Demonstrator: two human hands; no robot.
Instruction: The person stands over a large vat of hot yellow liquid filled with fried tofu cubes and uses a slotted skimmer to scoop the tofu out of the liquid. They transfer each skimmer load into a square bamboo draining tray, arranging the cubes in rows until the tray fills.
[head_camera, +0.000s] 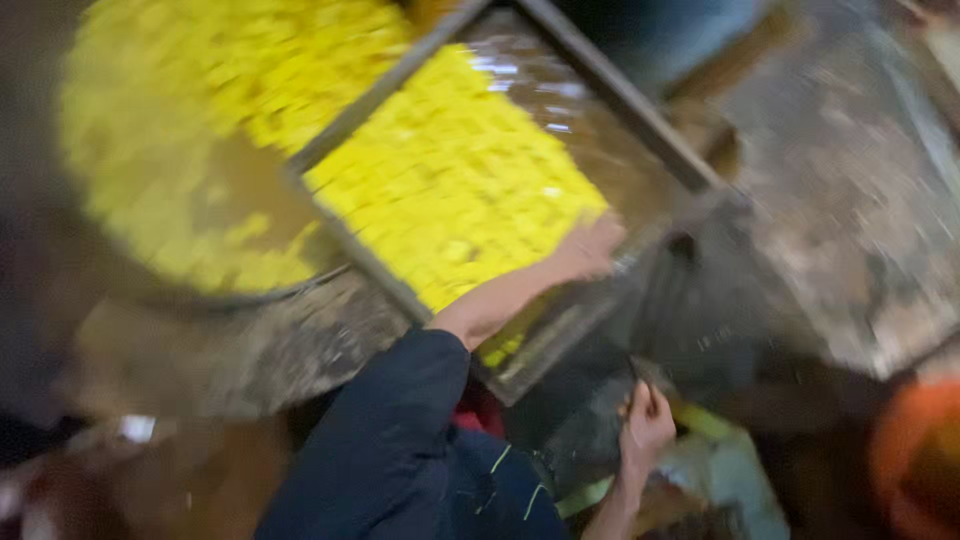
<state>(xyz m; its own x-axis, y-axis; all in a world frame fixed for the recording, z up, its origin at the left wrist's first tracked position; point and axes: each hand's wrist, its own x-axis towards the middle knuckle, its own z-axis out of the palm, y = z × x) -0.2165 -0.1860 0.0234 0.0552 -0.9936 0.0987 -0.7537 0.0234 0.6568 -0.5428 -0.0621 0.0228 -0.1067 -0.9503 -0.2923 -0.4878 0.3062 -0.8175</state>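
The picture is blurred by motion. A rectangular metal tray (640, 110) holds a slab of yellow cut pieces (450, 180). Its left corner lies over a big round pan (225, 205) that also holds yellow pieces. My left hand (590, 250), on an arm in a dark blue sleeve, rests against the yellow pieces at the tray's near right edge; its grip is too blurred to read. My right hand (647, 422) is lower, near the bottom middle, with its fingers curled around a thin dark object (636, 373) that sticks upward.
A rough grey slab (850, 200) fills the right side. An orange rounded thing (920, 450) sits at the lower right corner. Pale green and teal material (720, 465) lies beside my right hand. A worn brown surface (250, 350) lies under the pan.
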